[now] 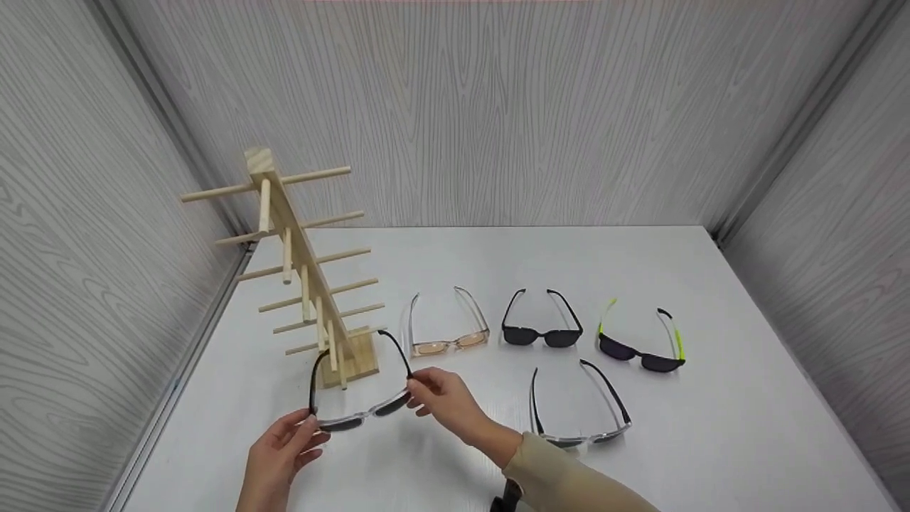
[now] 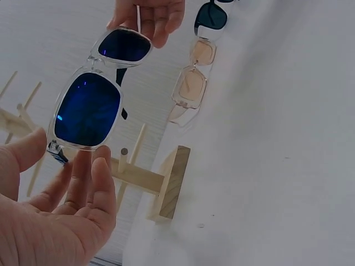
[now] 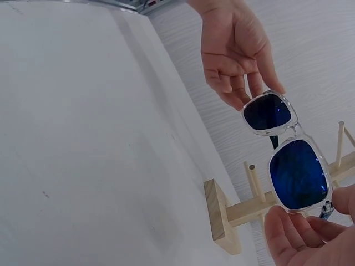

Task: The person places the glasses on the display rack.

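- While the left hand pinches one hinge end, the right hand pinches the other end of the clear-framed sunglasses.
- Temples point toward the wooden rack.
- Long axis runs sideways, right end higher in the head view.

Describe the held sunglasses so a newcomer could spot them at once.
Find the wooden rack on the white table. Near it, a left hand and right hand hold clear-framed sunglasses. All other glasses lie on the table; only this pair is raised.
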A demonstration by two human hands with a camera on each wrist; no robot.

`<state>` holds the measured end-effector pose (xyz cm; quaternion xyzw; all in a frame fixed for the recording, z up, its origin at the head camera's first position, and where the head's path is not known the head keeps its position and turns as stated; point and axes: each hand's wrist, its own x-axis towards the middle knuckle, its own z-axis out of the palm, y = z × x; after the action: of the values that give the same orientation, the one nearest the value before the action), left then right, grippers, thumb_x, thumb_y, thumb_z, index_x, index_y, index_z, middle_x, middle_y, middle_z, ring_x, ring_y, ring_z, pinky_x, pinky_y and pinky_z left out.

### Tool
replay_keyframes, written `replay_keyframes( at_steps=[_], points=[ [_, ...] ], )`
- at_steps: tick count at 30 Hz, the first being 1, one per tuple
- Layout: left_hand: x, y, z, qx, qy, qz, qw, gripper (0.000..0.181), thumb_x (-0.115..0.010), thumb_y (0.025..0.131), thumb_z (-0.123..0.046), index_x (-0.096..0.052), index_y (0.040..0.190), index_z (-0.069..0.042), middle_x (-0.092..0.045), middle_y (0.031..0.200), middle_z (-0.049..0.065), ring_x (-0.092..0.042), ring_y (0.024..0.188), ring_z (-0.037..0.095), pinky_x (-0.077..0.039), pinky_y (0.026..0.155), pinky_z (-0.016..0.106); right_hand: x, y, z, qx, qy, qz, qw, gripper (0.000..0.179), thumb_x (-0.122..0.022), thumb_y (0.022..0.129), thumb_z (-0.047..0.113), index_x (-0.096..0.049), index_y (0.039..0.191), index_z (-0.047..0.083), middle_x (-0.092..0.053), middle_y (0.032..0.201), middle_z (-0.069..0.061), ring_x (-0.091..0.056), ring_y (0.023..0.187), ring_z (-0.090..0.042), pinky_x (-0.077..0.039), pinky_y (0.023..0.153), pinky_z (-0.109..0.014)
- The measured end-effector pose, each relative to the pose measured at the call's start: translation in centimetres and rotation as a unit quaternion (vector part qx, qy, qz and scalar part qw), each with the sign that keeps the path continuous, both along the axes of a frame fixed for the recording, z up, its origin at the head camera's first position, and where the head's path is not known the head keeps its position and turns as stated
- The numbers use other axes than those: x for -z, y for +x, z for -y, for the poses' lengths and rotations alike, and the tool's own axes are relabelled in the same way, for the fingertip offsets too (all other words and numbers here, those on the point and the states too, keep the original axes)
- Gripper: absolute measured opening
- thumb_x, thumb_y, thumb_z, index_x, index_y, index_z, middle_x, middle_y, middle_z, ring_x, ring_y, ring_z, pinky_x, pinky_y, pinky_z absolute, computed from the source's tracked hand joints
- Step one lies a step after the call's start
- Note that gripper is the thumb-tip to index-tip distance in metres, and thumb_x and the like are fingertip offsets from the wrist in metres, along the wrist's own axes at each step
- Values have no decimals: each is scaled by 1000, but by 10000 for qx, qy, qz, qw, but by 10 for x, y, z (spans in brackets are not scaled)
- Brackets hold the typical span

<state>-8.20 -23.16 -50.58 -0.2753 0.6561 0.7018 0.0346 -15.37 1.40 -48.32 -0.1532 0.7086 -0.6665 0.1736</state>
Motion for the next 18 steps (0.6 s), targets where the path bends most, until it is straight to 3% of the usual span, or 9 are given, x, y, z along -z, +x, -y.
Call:
replay_keyframes(
  at_steps=[8, 18],
  points=[
    [-1, -8, 11, -23, -64, 204, 9998, 61, -67, 85, -34, -43, 133, -3, -66, 95, -2, -65, 85, 12, -52, 74, 26, 27, -14, 14, 149, -87, 147, 9997, 22, -54, 95, 13, -60, 109, -3, -65, 91, -11, -64, 84, -29, -54, 70, -38],
    [1, -17, 19, -65, -191, 27, 9998, 53, -64, 88, -31, -46, 130, -3, -67, 97, -1, -66, 85, 12, -52, 73, 25, 35, -23, 27, 253, -151, 88, 9995, 24, -54, 95, 16, -60, 109, -3, -65, 89, -9, -64, 83, -27, -55, 67, -36]
  ],
)
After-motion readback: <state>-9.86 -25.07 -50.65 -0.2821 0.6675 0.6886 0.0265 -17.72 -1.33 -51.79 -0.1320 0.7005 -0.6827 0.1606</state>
